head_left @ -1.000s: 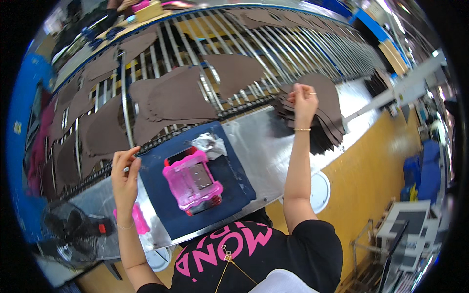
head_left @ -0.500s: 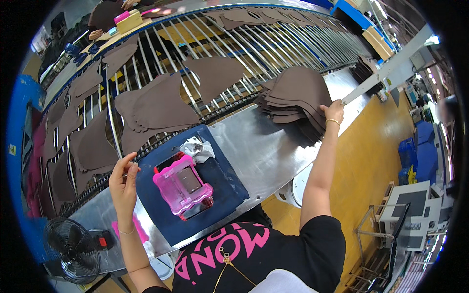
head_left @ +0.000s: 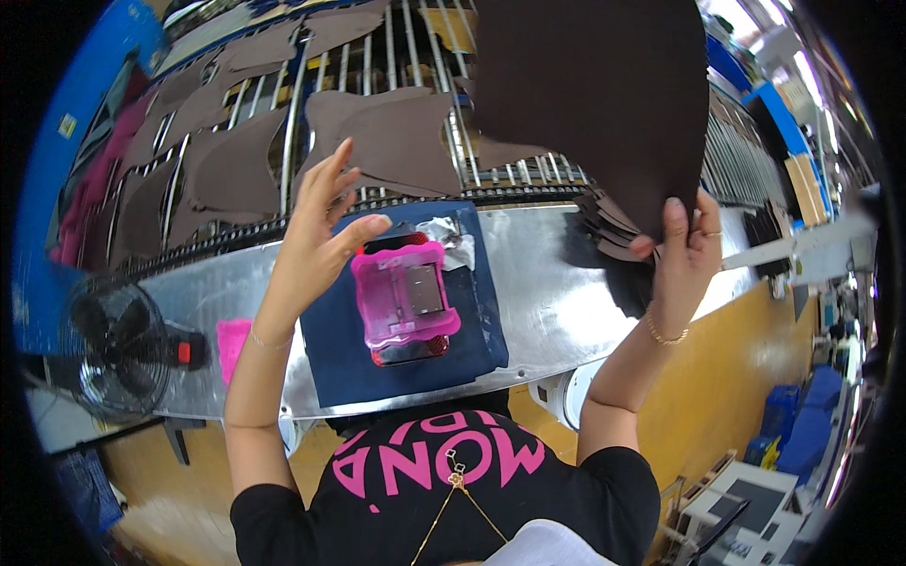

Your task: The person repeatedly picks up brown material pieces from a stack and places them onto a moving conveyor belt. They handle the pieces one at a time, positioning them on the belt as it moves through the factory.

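Observation:
A large dark brown flat cut piece [head_left: 595, 85], like leather or sheet foam, is raised in my right hand [head_left: 681, 264], pinched at its lower corner between thumb and fingers. Below it, the stack of similar brown pieces [head_left: 612, 231] lies on the metal table, partly hidden. My left hand [head_left: 326, 222] hovers with spread fingers beside a dark blue pad [head_left: 344, 373], holding nothing. On that pad sits a pink wavy-edged plastic frame [head_left: 379, 294] with a grey rectangular part inside, over a glossy dark object with red edges. Crumpled silvery wrapping [head_left: 458, 247] rests behind it.
Beyond the metal table [head_left: 538, 311] runs a roller conveyor carrying several brown pieces [head_left: 396, 141]. A black fan [head_left: 115, 344] stands at left, near a pink item [head_left: 233, 347]. A white bucket [head_left: 574, 391] is under the table's front edge. A pale metal arm [head_left: 783, 247] reaches in from the right.
My right hand has lifted a brown piece off the stack. My left hand has opened its fingers wider. The whole view has turned, shifting the table and pad.

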{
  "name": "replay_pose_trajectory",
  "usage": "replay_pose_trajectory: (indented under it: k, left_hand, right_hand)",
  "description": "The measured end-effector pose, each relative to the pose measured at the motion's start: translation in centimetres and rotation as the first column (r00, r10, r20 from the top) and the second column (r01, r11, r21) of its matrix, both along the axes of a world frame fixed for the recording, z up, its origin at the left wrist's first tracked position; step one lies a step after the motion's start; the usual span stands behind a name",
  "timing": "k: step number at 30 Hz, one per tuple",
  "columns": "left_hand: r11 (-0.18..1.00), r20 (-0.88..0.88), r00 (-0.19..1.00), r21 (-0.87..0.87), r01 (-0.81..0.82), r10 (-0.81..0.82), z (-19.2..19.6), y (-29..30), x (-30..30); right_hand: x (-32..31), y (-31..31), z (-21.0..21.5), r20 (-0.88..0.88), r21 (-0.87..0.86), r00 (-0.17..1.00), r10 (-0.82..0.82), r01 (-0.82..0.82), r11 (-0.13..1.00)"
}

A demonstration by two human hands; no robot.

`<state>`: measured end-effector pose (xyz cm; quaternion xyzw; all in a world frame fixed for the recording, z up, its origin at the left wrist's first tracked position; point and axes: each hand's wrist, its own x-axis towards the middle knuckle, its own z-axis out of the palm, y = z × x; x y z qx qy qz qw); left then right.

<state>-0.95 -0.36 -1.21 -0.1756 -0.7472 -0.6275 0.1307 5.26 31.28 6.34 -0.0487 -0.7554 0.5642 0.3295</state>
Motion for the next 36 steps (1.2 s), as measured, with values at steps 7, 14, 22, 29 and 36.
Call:
replay_pose_trajectory:
  k: [7,14,22,29,36]
  left_hand:
    - [0.987,0.357,0.933,0.160,-0.023,-0.036,3.7,-8.6,2.4]
    - [0.920,-0.016,0.933,-0.162,-0.358,0.360,7.1,-14.1,5.4]
    - [0.919,0.033,0.945,-0.247,-0.308,0.326,6.3,-14.4,6.8]
    - [0.972,0.391,0.911,-0.233,-0.041,0.132,1.3,-10.5,6.2]
    - [0.783,-0.009,0.988,-0.611,0.116,-0.153,0.6,-3.0,3.5]
  right_hand:
    - [-1.8,-6.8,-5.2,-0.077,-0.298,0.807,0.586,-0.579,0.759]
    - [-2.6,-10.5,-9.1,0.224,0.190,0.753,0.618,-0.656,0.731]
    - [-2.1,-10.5,-9.8,0.193,0.476,0.761,0.619,-0.624,0.620]
    - [-0.6,-4.7,-11.4,0.171,0.672,0.868,0.465,-0.448,0.589]
    - [3.9,3.3,-15.4,0.325,0.479,0.921,0.216,-0.357,0.802]
